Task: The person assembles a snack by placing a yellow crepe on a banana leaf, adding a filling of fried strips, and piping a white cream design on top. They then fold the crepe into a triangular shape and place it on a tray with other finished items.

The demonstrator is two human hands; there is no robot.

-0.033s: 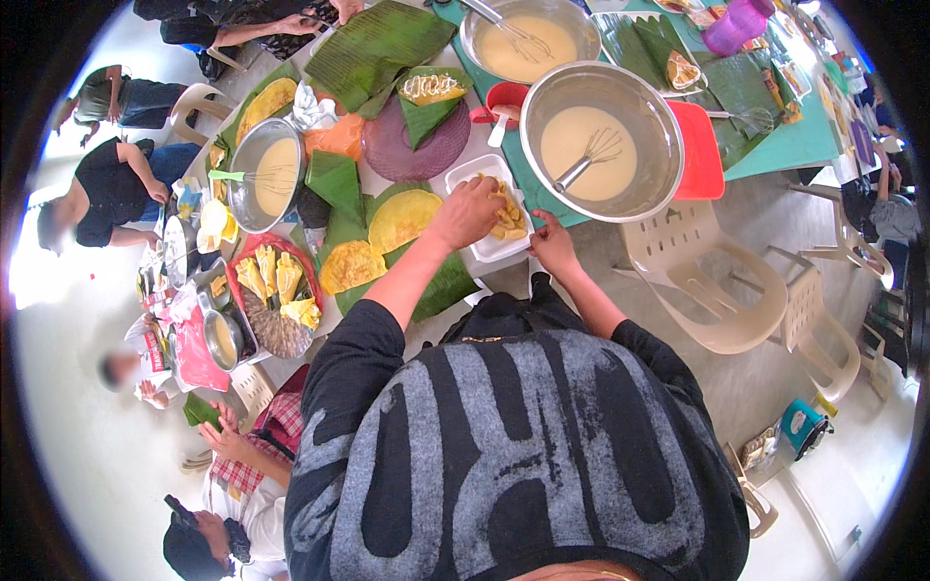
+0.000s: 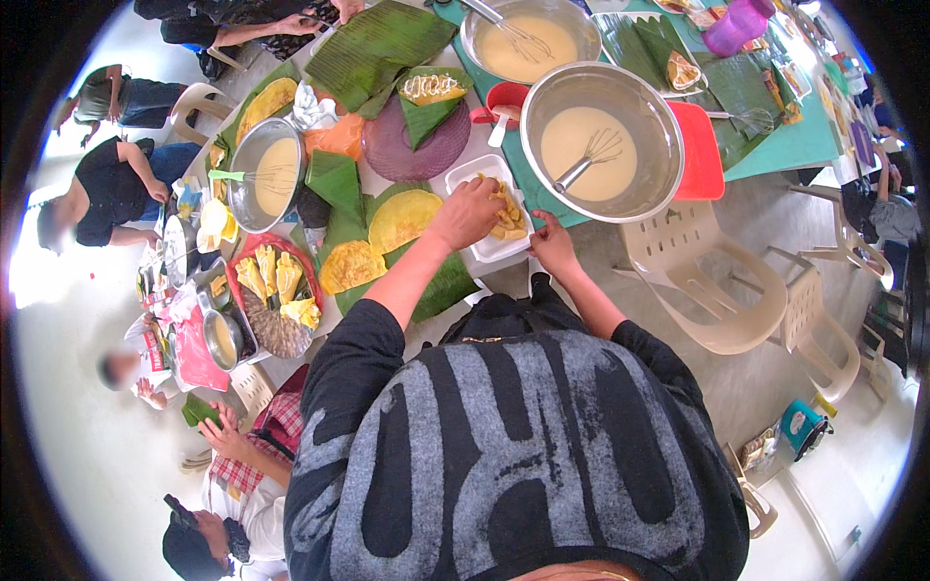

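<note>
A white foam tray (image 2: pixel 501 248) of yellow-brown food pieces (image 2: pixel 508 221) sits at the table's near edge. My left hand (image 2: pixel 468 213) reaches over its left side, fingers curled down into the pieces; what the fingertips pinch is hidden. At the tray's right corner, my right hand (image 2: pixel 552 242) grips the rim between thumb and fingers. Left of the tray, a round yellow crepe (image 2: pixel 404 221) and a lacy, browner crepe (image 2: pixel 352 267) lie on banana leaf (image 2: pixel 441 295). Behind it, a purple glass plate (image 2: pixel 387 145) carries a leaf cone (image 2: pixel 422 123) with a white-drizzled filling.
A big steel bowl (image 2: pixel 668 160) of pale batter with a whisk (image 2: pixel 587 163) stands close on the right, beside a red tray (image 2: pixel 699 150). Another batter bowl (image 2: pixel 269 218) is at left, near a basket of filled cones (image 2: pixel 271 271). Beige chairs (image 2: pixel 712 281) stand at right; people work at left.
</note>
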